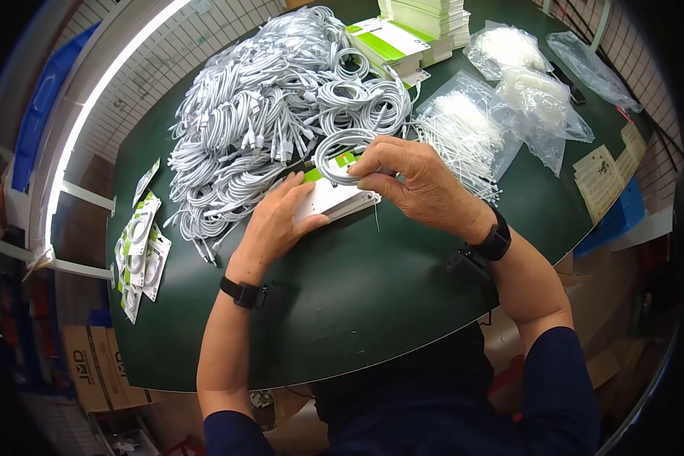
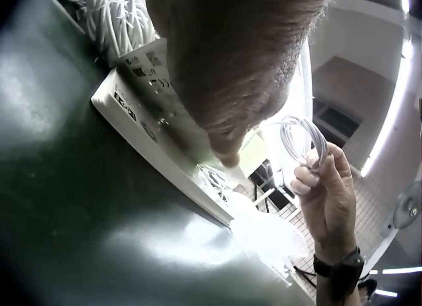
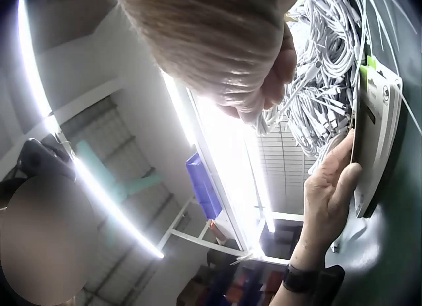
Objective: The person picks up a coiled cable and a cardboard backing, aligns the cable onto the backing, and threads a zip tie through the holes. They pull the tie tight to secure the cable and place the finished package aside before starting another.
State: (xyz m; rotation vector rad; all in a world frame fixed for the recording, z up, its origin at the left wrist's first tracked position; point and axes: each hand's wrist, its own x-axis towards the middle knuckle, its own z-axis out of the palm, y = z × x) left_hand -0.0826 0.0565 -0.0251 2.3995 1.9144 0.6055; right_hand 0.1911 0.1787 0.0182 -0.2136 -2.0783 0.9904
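The person's bare left hand [image 1: 276, 218] lies left of centre, its fingers extended toward the far side and slightly right, the thumb spread away from them to the right. The bare right hand [image 1: 416, 179] is raised to its right, apart from it, with the thumb and index finger pinched together, pointing left, and the other fingers curled. The left forearm [image 1: 224, 342] runs up from the near side, leaning slightly right; the right forearm [image 1: 530, 281] slants from the near right toward the far left. Dark-blue fabric sleeves [image 1: 558, 380] end near the elbows, and black straps [image 1: 497, 240] circle both wrists.
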